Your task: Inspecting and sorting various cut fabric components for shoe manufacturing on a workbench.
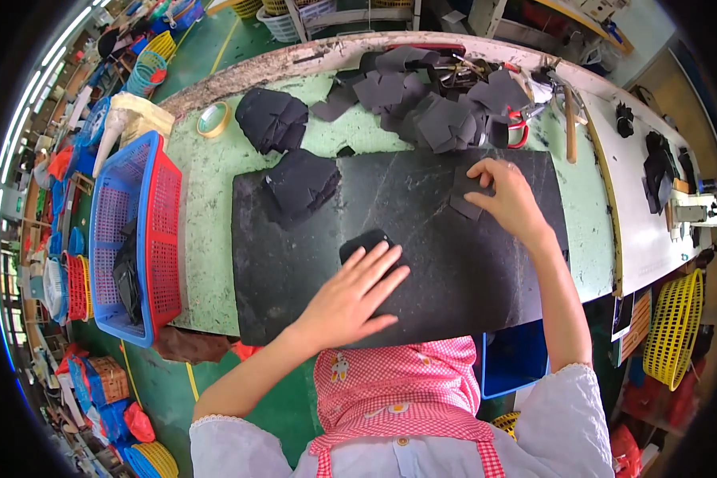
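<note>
My left hand point(357, 288) lies flat with its fingers spread, the fingertips resting on a small black piece point(364, 241) with rounded corners. My right hand point(508, 197) has thumb and fingers closed at the edge of a dark grey flat piece point(464, 195). Both pieces are on a black work board point(430, 279). At the board's far left corner is a stack of black cut pieces point(301, 185), and a second black stack point(271, 119) sits just beyond it. Many loose dark grey pieces point(442, 121) are heaped past the far edge of the board.
Red-handled scissors point(519, 131) and a wooden-handled tool point(570, 127) lie at the back right. A tape roll point(213, 119) rests at the back left of the green table point(203, 231). Blue and red baskets point(164, 263) stand against the left side. A white table point(645, 231) adjoins on the right.
</note>
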Demonstrator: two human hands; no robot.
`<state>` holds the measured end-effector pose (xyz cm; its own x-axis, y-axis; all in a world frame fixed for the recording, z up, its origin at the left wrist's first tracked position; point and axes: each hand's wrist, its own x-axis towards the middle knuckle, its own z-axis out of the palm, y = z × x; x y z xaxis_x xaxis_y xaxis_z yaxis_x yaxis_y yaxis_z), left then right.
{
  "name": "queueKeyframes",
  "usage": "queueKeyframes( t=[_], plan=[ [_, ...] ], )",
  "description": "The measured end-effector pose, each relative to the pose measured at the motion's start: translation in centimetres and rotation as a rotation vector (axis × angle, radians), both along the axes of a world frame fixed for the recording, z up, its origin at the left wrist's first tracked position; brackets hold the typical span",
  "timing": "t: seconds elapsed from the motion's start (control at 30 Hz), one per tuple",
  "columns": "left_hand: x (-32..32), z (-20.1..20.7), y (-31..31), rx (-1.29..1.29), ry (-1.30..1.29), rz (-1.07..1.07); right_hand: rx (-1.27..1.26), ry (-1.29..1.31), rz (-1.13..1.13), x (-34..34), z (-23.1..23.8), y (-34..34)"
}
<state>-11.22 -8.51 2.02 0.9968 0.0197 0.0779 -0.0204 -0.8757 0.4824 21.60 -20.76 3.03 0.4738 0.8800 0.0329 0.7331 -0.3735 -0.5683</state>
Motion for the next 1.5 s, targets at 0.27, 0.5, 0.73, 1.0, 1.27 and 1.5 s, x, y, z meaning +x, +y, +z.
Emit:
queueKeyframes(
  t=[0.27, 0.5, 0.73, 1.0, 1.27, 1.5],
  plan=[
    [-2.5, 0.4, -1.0, -0.166, -0.329, 0.297, -0.030, -0.019, 0.159, 1.8, 0.9, 1.8],
    [-3.4, 0.7, 0.4, -0.153, -0.368, 0.447, 0.090, -0.006, 0.019, -0.4, 1.5, 1.0],
    [2.3, 2.0, -0.8, -0.700, -0.327, 0.593, 0.236, 0.739, 0.118, -10.1, 3.3, 1.2],
    [2.1, 1.4, 0.4, -0.855, -0.387, 0.640, 0.156, 1.168, 0.014, -9.7, 2.8, 0.8],
    [1.7, 1.0, 1.2, -0.361, -0.854, 0.524, 0.163, 0.894, -0.025, -9.2, 1.5, 2.4],
    [-1.1, 1.9, 0.1, -0.870, -0.399, 0.702, 0.244, 0.410, 0.044, -10.7, 2.6, 1.6]
  ],
)
